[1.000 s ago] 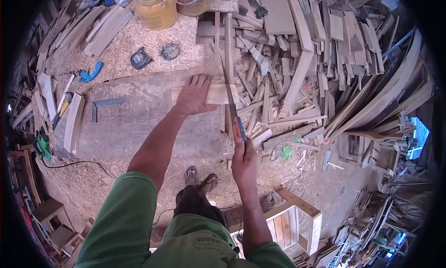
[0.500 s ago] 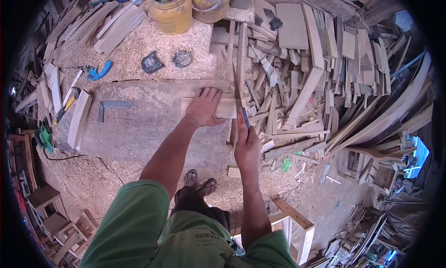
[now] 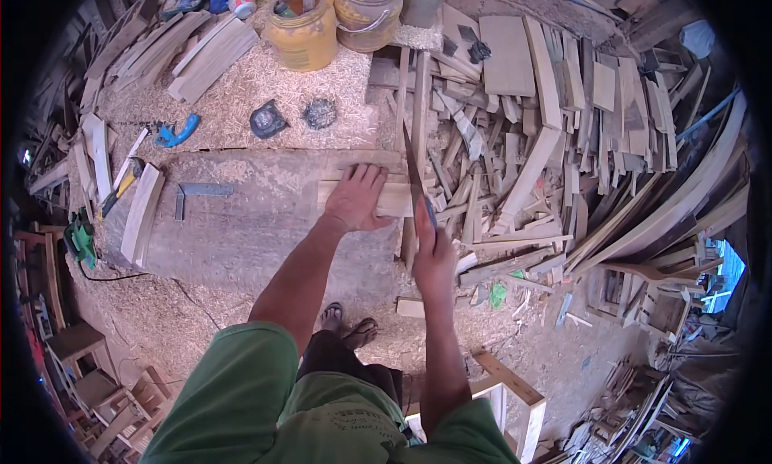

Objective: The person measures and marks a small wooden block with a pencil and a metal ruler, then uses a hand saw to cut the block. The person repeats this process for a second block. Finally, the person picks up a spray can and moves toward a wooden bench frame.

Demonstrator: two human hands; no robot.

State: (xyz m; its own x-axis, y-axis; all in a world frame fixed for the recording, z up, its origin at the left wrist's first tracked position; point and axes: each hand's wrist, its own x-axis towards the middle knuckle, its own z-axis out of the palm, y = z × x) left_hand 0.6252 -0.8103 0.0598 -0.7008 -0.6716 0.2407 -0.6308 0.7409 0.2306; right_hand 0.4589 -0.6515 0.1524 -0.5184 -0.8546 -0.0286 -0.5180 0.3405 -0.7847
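Note:
My left hand (image 3: pixel 356 200) presses down on a short pale wooden board (image 3: pixel 397 199) at the right end of the workbench (image 3: pixel 241 231). Its fingers reach over the far side and the thumb lies by the near edge. In my right hand (image 3: pixel 434 259) is a handsaw (image 3: pixel 413 168), its fingers closed round the handle. The narrow blade points away from me and stands at the board's right end, beside the bench edge. Whether its teeth are in the wood, I cannot tell.
On the bench lie a metal try square (image 3: pixel 205 190), a curved wooden piece (image 3: pixel 142 215) and a yellow-handled hammer (image 3: pixel 125 182). Beyond are a blue handle (image 3: pixel 178 131) and yellow buckets (image 3: pixel 301 31) on sawdust. Scrap wood (image 3: pixel 515 154) heaps up on the right; a green power tool (image 3: pixel 80 237) sits left.
My right hand has drawn the saw back toward me, its handle now lower in view. My left hand stays on the board. The whole view has shifted slightly.

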